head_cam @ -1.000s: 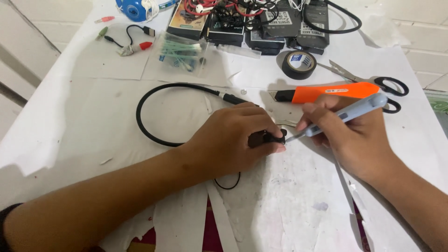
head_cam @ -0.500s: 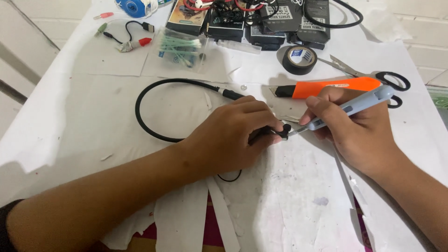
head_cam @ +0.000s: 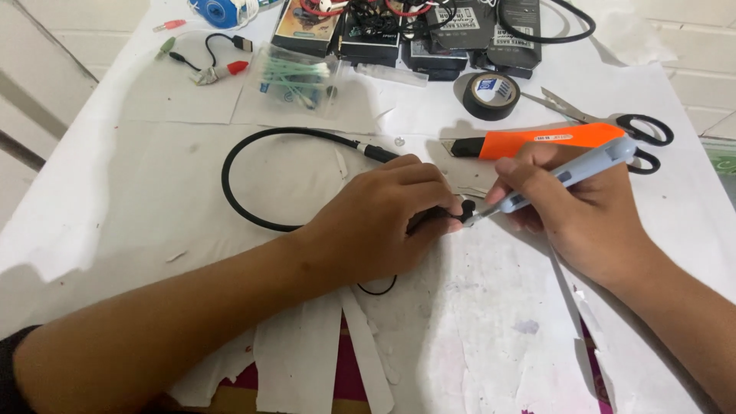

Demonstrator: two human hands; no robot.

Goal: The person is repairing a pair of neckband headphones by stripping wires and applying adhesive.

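While the left hand (head_cam: 383, 218) pinches a black plug (head_cam: 460, 211), the right hand (head_cam: 571, 207) grips a grey tool (head_cam: 571, 175).

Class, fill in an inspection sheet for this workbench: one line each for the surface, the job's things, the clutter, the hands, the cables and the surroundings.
Surface: table covered in white paper, torn in strips at the near edge.
Job's things: small black part pinched by the left hand; grey pen-shaped tool with its tip at that part.
Clutter: orange utility knife, black-handled scissors, black tape roll, clear bag of cotton swabs, dark boxes.
Hands: left hand shut on the part; right hand gripping the tool.
Cables: black cable looped left of the hands.
Surroundings: pale tiled floor.
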